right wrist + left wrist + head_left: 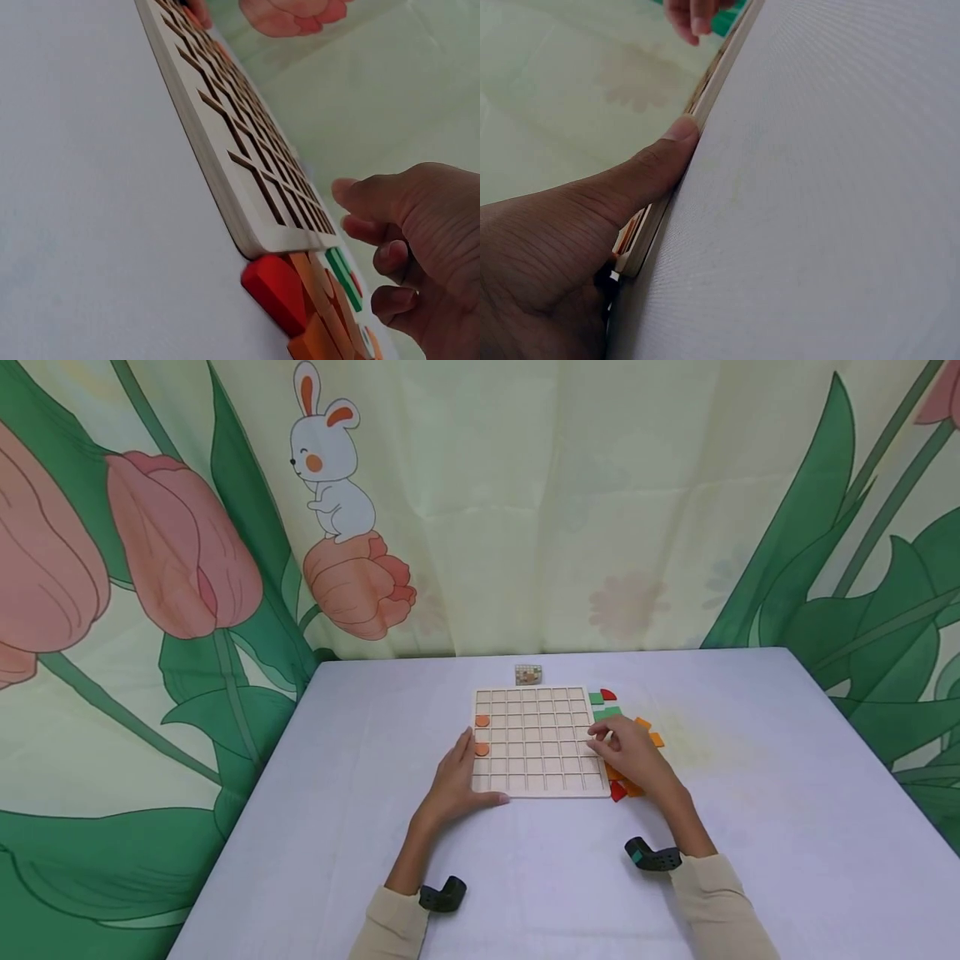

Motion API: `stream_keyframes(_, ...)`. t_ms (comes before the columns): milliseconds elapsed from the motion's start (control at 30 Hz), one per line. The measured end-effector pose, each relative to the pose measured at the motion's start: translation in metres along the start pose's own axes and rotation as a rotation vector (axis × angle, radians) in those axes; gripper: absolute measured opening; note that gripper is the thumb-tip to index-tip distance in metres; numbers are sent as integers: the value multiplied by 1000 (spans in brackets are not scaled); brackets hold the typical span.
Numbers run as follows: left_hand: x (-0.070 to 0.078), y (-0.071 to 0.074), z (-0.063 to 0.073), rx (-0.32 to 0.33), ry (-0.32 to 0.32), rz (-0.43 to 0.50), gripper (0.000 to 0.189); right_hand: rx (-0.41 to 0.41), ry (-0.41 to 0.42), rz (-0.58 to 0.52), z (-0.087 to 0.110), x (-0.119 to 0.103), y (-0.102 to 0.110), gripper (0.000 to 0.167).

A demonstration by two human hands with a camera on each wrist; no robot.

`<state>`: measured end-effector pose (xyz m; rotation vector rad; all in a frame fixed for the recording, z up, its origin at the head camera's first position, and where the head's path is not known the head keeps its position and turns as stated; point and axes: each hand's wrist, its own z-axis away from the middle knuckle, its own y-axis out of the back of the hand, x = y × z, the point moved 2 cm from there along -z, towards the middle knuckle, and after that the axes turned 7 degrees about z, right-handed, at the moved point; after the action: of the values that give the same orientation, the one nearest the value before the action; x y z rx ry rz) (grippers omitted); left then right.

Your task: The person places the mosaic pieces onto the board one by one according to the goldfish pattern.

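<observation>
A pale wooden grid board [543,794] lies on the white table. Two orange round pieces [482,721] sit in its leftmost column. My left hand [452,781] rests at its near left corner, fingers straight along the left side, thumb on the front edge. In the left wrist view the thumb [654,166] presses against the board's side. My right hand [628,752] hovers over the right edge, above loose pieces, its fingers loosely bent. The right wrist view has a gap between thumb and forefinger, with nothing seen there.
Beside the board's right edge lie green pieces [607,712], orange pieces [657,740] and red pieces [276,291], partly behind the right hand. A small patterned block or card [528,674] stands behind the board. A printed curtain [525,510] hangs behind the table.
</observation>
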<state>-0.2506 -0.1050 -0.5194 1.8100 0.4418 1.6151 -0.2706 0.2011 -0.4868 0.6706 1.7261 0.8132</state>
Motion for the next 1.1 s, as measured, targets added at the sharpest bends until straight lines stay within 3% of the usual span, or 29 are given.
stream_keyframes(300,0,1,1,-10,-15,-33,128,-76,-23,45,9,21,14,25)
stream_keyframes(533,-1,0,1,1,-20,-33,128,-133,-1,64,9,25,18,21)
stream_keyframes(900,1,0,0,3,1,-5,130,-160,-11,82,8,25,14,21)
stream_keyframes(1100,-3,-2,1,-4,-17,-19,129,-154,-11,110,7,28,13,24)
